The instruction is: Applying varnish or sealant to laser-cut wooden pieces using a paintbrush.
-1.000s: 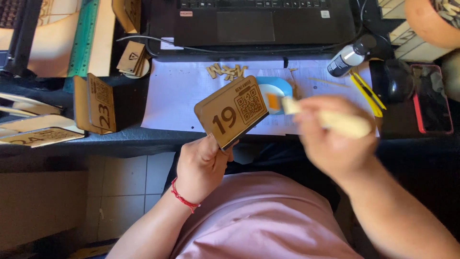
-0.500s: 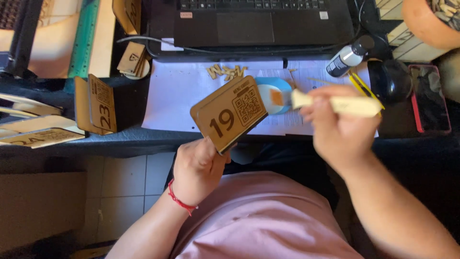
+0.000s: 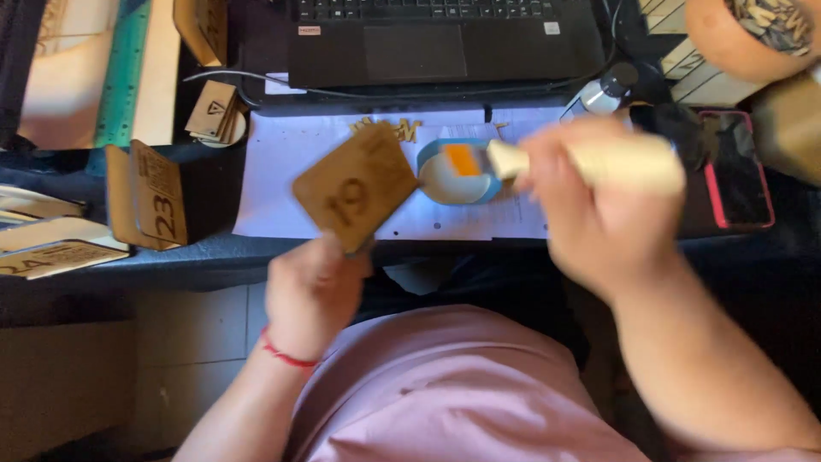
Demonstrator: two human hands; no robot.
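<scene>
Brush [image 3: 590, 161] swung to bowl [image 3: 457, 175] at 12 o'clock, right hand [image 3: 599, 214] clenching handle; left hand [image 3: 312, 287] pinching plaque [image 3: 355, 188] tilted, face up for coating.

L hand [image 3: 310, 291] holds wood plaque [image 3: 355, 186]; R hand [image 3: 590, 210] grips brush [image 3: 590, 162].

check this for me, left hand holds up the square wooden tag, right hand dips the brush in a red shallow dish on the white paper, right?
One detail is off: the head view shows the shallow dish is blue, not red. The left hand does hold the square wooden tag, and the right hand has the brush at the dish on the white paper.
</scene>
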